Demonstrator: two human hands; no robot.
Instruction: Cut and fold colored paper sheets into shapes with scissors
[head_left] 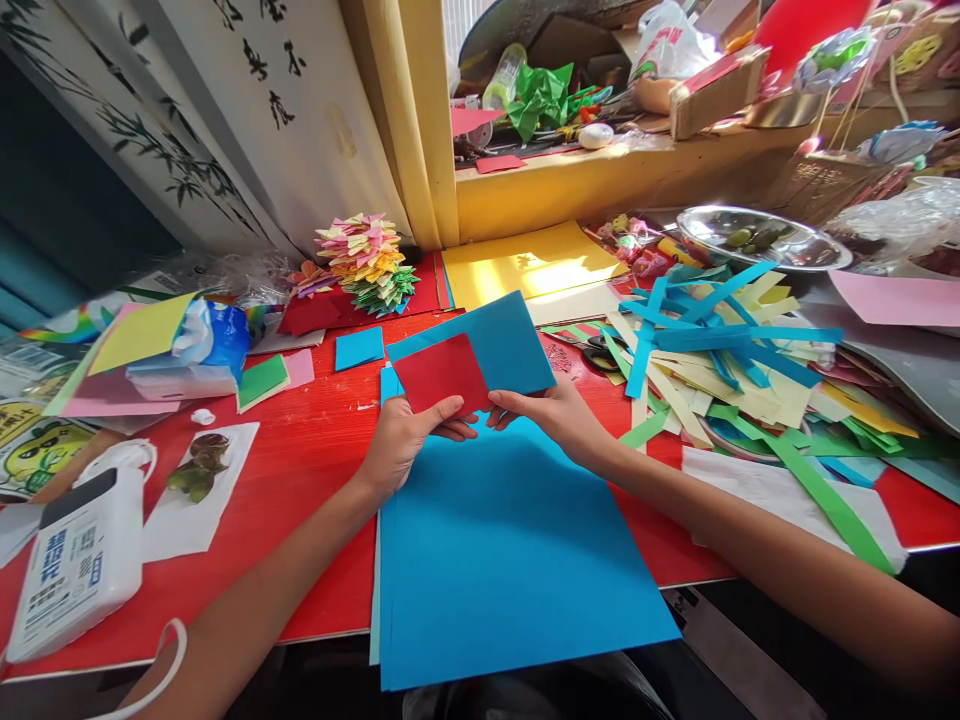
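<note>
Both my hands hold a blue sheet of paper (517, 345) tilted up above the table, with a smaller red paper piece (442, 375) lying against its left part. My left hand (405, 435) pinches the lower left edge, thumb over the red piece. At the lower right edge, my right hand (551, 410) grips the blue sheet between thumb and fingers. Beneath the hands lies a large blue paper stack (517, 560), overhanging the table's front edge. A small blue paper square (358, 348) rests to the left, behind my left hand.
Blue, green and cream paper strips (720, 340) heap at the right, with scissors (600, 355) beside them. A folded-paper ornament (371, 265) and yellow sheets (532, 262) sit at the back. A metal bowl (765, 240) stands back right; a white plastic box (82, 560) lies front left.
</note>
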